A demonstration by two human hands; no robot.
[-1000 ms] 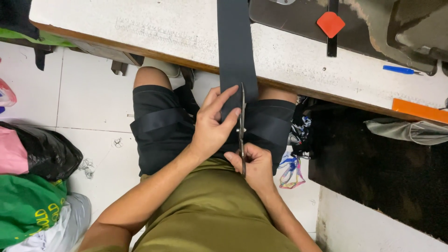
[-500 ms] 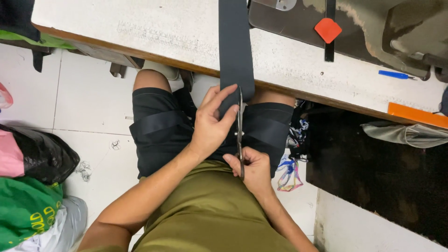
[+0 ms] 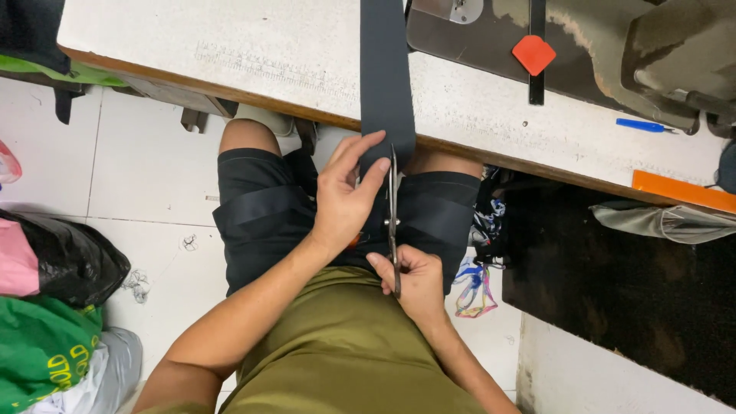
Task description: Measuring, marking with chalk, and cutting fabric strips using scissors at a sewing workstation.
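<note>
A long black fabric strip runs off the white worktable and hangs down to my lap. My left hand pinches the strip's lower part between thumb and fingers just below the table edge. My right hand grips the handles of a pair of metal scissors, whose blades point upward along the right side of the strip, beside my left fingers. I sit in black shorts and an olive shirt.
A sewing machine base with a red diamond-shaped tag stands on the table's right. A blue pen and an orange ruler lie near the edge. Black, pink and green bags crowd the floor at left.
The view has shifted slightly. My hands, the strip and the scissors keep nearly the same pose; the blades have edged a little higher along the strip.
</note>
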